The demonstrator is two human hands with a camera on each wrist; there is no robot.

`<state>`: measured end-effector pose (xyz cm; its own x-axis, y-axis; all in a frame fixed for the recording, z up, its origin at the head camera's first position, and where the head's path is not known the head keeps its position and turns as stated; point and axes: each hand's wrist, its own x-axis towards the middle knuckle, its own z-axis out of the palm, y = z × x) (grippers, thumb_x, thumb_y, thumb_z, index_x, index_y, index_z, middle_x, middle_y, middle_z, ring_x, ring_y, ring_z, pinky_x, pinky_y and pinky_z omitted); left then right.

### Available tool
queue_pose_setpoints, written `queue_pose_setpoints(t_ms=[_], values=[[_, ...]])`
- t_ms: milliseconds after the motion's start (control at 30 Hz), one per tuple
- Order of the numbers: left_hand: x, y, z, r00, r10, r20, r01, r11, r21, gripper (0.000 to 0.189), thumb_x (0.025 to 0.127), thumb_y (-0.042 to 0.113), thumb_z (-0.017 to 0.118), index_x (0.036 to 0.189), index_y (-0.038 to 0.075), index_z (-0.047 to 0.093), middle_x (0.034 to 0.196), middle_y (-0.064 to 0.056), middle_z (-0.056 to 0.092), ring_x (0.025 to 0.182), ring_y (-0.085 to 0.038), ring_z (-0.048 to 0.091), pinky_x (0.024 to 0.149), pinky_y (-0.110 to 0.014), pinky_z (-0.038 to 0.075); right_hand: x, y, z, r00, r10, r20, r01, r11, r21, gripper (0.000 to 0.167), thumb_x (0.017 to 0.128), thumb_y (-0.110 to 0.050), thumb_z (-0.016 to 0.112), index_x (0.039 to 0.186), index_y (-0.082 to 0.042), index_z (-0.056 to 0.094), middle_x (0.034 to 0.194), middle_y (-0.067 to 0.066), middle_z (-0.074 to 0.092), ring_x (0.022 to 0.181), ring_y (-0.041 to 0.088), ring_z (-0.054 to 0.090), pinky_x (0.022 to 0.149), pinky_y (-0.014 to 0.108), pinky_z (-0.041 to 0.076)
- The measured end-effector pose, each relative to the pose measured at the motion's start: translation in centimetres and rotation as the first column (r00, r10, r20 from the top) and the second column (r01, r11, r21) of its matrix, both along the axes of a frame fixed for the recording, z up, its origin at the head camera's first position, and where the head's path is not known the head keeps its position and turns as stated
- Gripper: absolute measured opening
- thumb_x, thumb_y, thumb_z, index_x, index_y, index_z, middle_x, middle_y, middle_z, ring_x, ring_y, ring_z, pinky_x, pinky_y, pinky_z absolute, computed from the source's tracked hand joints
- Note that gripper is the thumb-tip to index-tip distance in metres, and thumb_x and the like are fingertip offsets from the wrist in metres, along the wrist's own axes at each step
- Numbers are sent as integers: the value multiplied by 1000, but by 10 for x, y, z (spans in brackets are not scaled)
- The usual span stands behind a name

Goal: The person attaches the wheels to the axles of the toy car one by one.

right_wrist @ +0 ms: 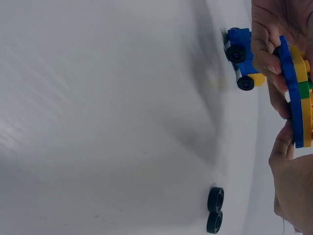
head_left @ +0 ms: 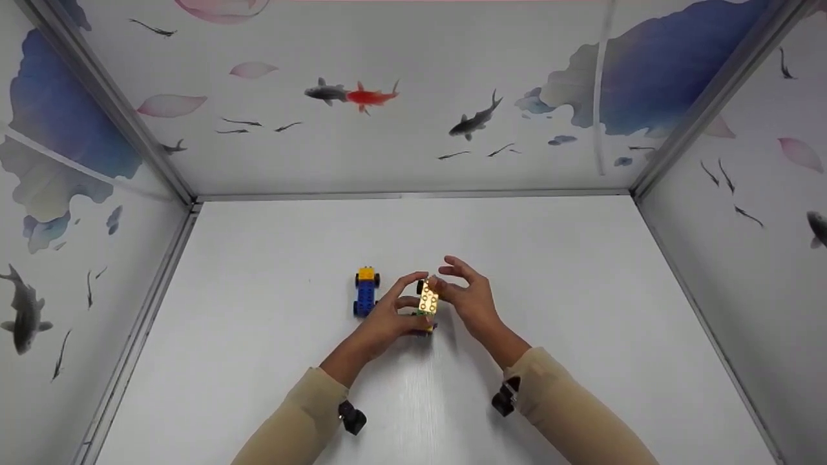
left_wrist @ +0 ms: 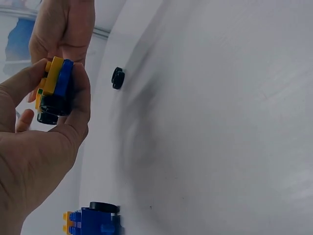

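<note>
In the head view, my left hand (head_left: 381, 326) grips a toy car (head_left: 428, 302) built of bricks, held above the white table. Its body has a blue base, yellow bricks and a green part (right_wrist: 303, 90). Black wheels (left_wrist: 54, 105) show at one end in the left wrist view. The thumb of my right hand (head_left: 477, 303) presses against the far right side of the car, while its other fingers stretch past it, off the bricks. Left of the hands stands a second toy car (head_left: 366, 294), blue with a yellow brick at its far end and black wheels.
Two loose black wheels (right_wrist: 215, 199) lie side by side on the table (head_left: 258, 361) in the right wrist view. Printed panels (head_left: 413, 148) with fish and petals wall the table at the back and both sides.
</note>
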<state>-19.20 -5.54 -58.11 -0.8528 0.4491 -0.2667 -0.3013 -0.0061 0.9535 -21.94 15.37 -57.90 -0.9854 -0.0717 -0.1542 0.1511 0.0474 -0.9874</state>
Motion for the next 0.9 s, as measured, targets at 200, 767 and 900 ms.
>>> queue_pose_setpoints(t_ms=[200, 767, 900], values=[[1, 6, -2, 1000, 19, 2, -19, 1000, -17, 73, 98, 18, 86, 158, 40, 50, 159, -21, 52, 124, -30, 73, 109, -47, 64, 1, -5, -1, 1000, 13, -1, -13, 999, 46, 62, 106, -35, 75, 161, -14, 58, 151, 19, 64, 122, 31, 78, 102, 37, 66], [-1, 2, -5, 994, 112, -1, -112, 993, -24, 65, 96, 16, 89, 152, 27, 57, 156, -21, 55, 114, -28, 78, 98, -40, 68, -1, 25, -3, 999, 16, -50, -9, 990, 139, 45, 115, -18, 61, 159, -10, 59, 145, 21, 70, 127, 34, 72, 106, 45, 64], [-1, 0, -6, 992, 129, 1, -129, 992, -17, 65, 96, 15, 88, 153, 26, 57, 155, -22, 56, 113, -27, 78, 97, -39, 68, 0, 34, -6, 988, 13, -156, 39, 944, 328, 44, 111, -9, 66, 154, -5, 63, 137, 16, 76, 126, 34, 71, 110, 53, 60]])
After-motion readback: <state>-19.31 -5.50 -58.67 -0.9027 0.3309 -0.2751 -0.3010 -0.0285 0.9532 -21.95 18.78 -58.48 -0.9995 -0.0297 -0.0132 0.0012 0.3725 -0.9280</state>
